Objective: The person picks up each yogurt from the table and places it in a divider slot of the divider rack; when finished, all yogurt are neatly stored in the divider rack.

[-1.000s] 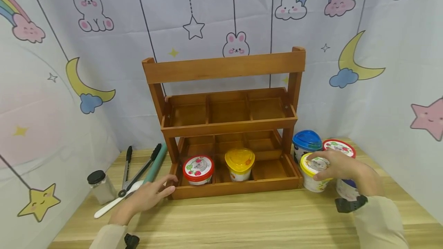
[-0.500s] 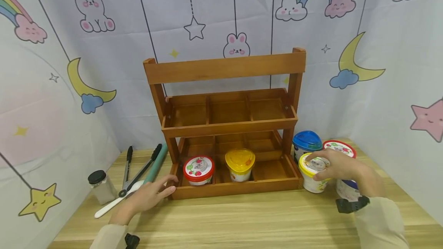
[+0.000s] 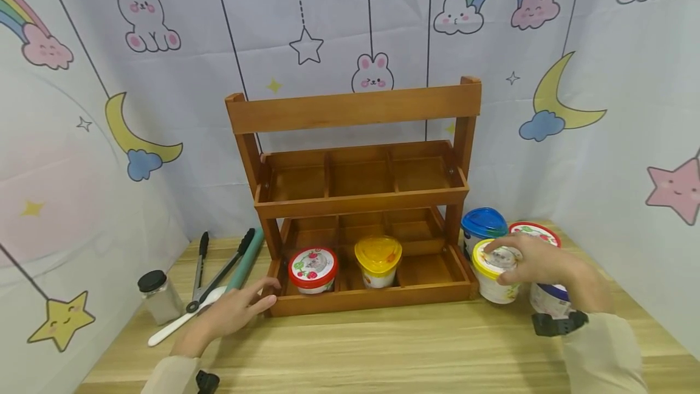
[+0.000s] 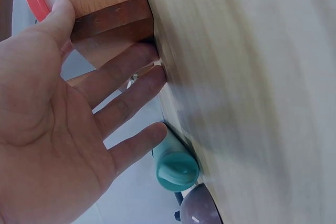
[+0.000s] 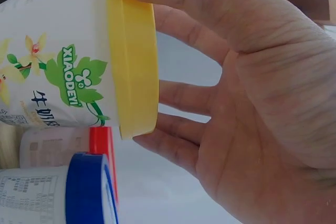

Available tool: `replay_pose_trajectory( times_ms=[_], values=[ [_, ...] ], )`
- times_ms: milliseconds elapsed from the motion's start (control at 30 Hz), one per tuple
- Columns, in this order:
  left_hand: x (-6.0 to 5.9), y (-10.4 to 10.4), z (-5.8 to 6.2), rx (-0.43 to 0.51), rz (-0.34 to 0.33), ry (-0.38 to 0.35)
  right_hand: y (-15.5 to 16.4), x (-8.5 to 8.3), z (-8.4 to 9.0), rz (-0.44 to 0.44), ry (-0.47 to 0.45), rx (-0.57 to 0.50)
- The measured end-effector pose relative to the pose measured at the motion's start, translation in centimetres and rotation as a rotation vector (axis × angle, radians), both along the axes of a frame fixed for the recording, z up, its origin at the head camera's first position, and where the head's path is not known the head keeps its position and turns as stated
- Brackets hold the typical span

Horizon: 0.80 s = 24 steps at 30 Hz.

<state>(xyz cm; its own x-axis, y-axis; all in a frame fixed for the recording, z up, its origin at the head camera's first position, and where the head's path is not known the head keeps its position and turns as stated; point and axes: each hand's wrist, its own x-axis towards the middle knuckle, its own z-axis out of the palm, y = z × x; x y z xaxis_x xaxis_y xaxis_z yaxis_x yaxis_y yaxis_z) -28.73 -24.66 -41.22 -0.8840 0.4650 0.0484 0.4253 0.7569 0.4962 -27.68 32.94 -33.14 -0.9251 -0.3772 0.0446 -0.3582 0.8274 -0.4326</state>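
In the head view, my right hand [image 3: 538,265] grips the yellow-lidded tub [image 3: 496,281] just right of the wooden rack [image 3: 361,207]. Up close in the right wrist view, thumb and fingers span the tub's yellow lid [image 5: 137,72], with the palm apart from it. The tub stands upright on the table. My left hand [image 3: 232,312] rests at the rack's lower left front corner. Its fingers [image 4: 123,106] are spread and nearly straight beside the wood. A red-lidded tub [image 3: 313,269] and a tub with a yellow domed lid [image 3: 378,260] sit in the rack's lower front compartments.
Beside the right hand stand a blue-lidded tub [image 3: 483,227], another red-lidded tub [image 3: 535,233] and a partly hidden tub with a dark blue lid [image 3: 549,301]. At left lie tongs [image 3: 221,272], a white-handled utensil [image 3: 169,332], a teal tube [image 3: 246,258] and a black-capped jar [image 3: 160,297].
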Motion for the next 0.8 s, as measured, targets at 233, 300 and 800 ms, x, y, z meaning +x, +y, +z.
replay_pose_trajectory(
  times_ms=[233,300,800],
  values=[
    [0.0,0.0,0.0,0.004,-0.004,-0.002,-0.5,0.2,0.6,0.011,0.102,0.029],
    [0.0,0.0,0.0,0.007,-0.002,-0.005,-0.7,0.4,0.8,0.006,0.131,0.036],
    [0.0,0.1,0.2,0.003,-0.001,-0.026,-1.9,1.1,1.7,-0.030,0.248,0.036]
  ],
)
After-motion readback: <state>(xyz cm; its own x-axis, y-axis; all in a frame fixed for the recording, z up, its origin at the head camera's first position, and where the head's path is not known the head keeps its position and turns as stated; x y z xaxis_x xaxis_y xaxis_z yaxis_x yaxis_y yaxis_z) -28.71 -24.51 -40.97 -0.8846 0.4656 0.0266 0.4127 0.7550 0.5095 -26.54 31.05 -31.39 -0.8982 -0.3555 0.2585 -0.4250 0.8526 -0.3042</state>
